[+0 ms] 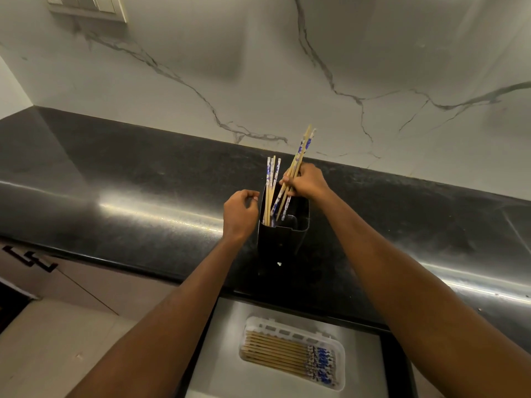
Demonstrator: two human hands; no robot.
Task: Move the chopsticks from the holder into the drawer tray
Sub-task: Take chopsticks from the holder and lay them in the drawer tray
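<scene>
Dark polished countertop under a marble backsplash, black chopstick holder near the front edge. Right hand is closed around a small bunch of chopsticks, tips down in the holder. Left hand is loosely curled, empty, just beside the holder. I'd steady the holder with it and lift straight up so the upright chopsticks don't snag, then lay them in the drawer tray below, parallel with the ones there.

Black holder upright on counter, bamboo chopsticks standing inside; more lying flat in white tray.
</scene>
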